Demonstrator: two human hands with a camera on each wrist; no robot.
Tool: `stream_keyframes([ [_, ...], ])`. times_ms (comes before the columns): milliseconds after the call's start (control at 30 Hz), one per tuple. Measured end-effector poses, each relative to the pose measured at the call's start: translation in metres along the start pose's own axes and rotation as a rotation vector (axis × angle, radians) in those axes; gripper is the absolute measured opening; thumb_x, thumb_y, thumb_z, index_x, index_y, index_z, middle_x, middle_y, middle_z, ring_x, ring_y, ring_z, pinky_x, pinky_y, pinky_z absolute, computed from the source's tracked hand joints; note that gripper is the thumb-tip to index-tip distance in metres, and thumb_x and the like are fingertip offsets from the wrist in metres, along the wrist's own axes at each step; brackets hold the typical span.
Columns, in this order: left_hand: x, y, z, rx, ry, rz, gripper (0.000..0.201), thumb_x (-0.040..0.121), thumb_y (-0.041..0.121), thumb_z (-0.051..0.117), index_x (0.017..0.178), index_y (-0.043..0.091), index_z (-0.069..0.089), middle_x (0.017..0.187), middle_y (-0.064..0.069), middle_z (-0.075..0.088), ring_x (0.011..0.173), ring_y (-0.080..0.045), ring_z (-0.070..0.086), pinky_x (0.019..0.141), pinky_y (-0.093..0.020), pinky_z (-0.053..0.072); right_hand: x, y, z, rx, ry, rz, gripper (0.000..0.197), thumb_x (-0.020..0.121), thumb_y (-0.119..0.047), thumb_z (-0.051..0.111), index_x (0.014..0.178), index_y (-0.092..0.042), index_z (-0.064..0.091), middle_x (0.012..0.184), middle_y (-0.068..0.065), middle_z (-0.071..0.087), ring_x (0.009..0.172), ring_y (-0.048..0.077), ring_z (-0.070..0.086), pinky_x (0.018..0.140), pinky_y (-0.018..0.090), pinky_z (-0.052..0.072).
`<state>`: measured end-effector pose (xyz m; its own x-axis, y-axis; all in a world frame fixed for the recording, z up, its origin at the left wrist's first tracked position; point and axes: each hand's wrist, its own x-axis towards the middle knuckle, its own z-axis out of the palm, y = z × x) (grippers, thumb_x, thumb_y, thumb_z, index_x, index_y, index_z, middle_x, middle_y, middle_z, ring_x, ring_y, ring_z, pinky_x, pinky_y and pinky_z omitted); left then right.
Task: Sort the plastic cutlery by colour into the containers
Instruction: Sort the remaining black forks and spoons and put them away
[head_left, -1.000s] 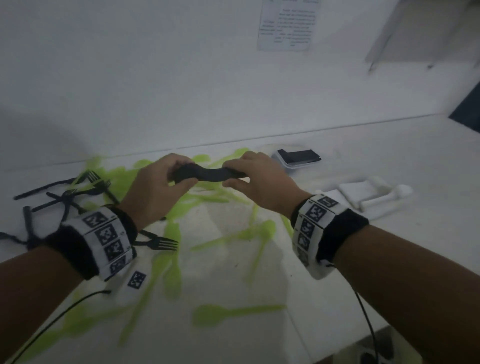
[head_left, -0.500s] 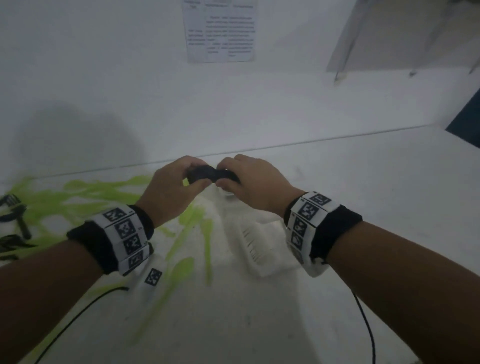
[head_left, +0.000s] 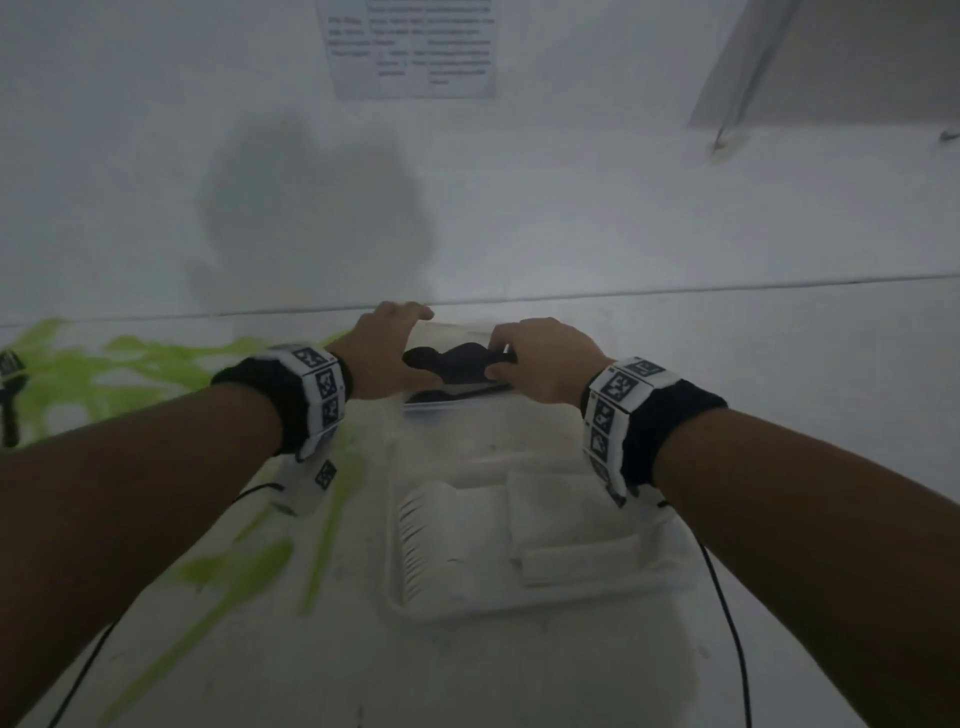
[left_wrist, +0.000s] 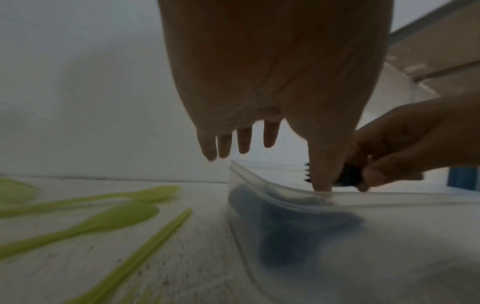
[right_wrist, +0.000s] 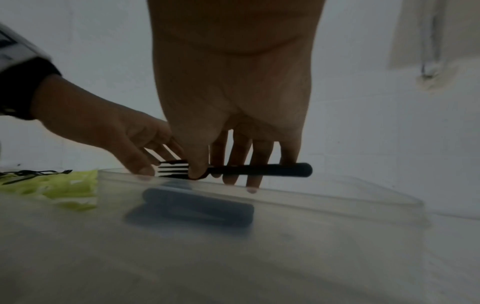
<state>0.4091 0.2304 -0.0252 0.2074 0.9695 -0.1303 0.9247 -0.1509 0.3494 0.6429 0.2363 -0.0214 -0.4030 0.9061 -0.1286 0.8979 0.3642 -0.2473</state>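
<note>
While my right hand (head_left: 545, 358) is pinching a bundle of black plastic forks (right_wrist: 241, 170) just above the clear plastic container (right_wrist: 337, 197), my left hand (head_left: 387, 353) is hovering beside it with fingers spread and relaxed, thumb touching the rim. More black cutlery (right_wrist: 197, 209) is lying inside that container. Lime-green plastic spoons (left_wrist: 114, 218) are lying scattered on the white tabletop (head_left: 805, 374) to my left, and a white tray of white cutlery (head_left: 519, 545) is sitting nearer me. A printed paper sheet (head_left: 413, 47) is hanging on the white wall.

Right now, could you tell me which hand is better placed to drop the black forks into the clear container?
Right. The right hand already holds the black forks directly above the clear container; the left hand is open beside them.
</note>
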Motion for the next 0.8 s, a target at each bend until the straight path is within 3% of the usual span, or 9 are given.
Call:
stream_keyframes([
  [100,0.019,0.005,0.008,0.085,-0.124,-0.065,0.114,0.074,0.052,0.086,0.159,0.021,0.018,0.161,-0.011,0.025,0.146,-0.033,0.031,0.118,-0.047,0.033,0.008,0.006,-0.004,-0.051,-0.083,-0.021,0.027,0.100,-0.044,0.058,0.114,-0.023,0.063,0.110,0.003,0.065,0.097,0.024,0.059,0.081,0.036,0.048],
  [200,0.027,0.009,0.026,0.161,-0.135,-0.108,0.114,0.075,0.059,0.080,0.160,0.021,0.015,0.158,-0.014,0.025,0.143,-0.036,0.034,0.117,-0.046,0.033,0.012,0.005,-0.006,-0.096,-0.140,-0.069,0.029,0.099,-0.044,0.060,0.119,-0.023,0.064,0.111,0.001,0.062,0.099,0.023,0.058,0.079,0.033,0.044],
  [333,0.030,0.007,0.028,0.183,-0.141,-0.122,0.099,0.080,0.050,0.079,0.155,0.023,0.020,0.152,-0.012,0.026,0.138,-0.037,0.035,0.111,-0.047,0.038,0.018,0.003,-0.005,-0.115,-0.180,-0.119,0.030,0.096,-0.043,0.064,0.119,-0.025,0.066,0.116,0.000,0.065,0.104,0.025,0.061,0.089,0.036,0.052],
  [500,0.030,-0.003,0.032,0.098,-0.092,-0.087,0.072,0.089,0.026,0.068,0.149,0.021,0.030,0.145,-0.013,0.031,0.130,-0.039,0.038,0.103,-0.045,0.040,0.028,-0.001,-0.003,-0.133,-0.225,-0.119,0.027,0.091,-0.044,0.069,0.108,-0.023,0.074,0.098,-0.001,0.067,0.087,0.022,0.062,0.072,0.030,0.046],
  [700,0.030,-0.009,0.037,0.066,-0.053,-0.079,0.063,0.088,0.015,0.062,0.144,0.021,0.034,0.140,-0.013,0.034,0.121,-0.039,0.042,0.099,-0.049,0.043,0.037,-0.015,0.001,-0.162,-0.206,-0.146,0.028,0.088,-0.042,0.071,0.108,-0.024,0.066,0.100,-0.001,0.063,0.090,0.022,0.060,0.077,0.034,0.052],
  [800,0.030,-0.012,0.038,0.051,-0.042,-0.066,0.063,0.085,0.017,0.063,0.142,0.022,0.036,0.137,-0.013,0.037,0.117,-0.040,0.044,0.099,-0.051,0.042,0.043,-0.025,-0.001,-0.233,-0.258,-0.159,0.026,0.088,-0.038,0.075,0.104,-0.020,0.066,0.100,0.000,0.064,0.090,0.023,0.061,0.080,0.036,0.054],
])
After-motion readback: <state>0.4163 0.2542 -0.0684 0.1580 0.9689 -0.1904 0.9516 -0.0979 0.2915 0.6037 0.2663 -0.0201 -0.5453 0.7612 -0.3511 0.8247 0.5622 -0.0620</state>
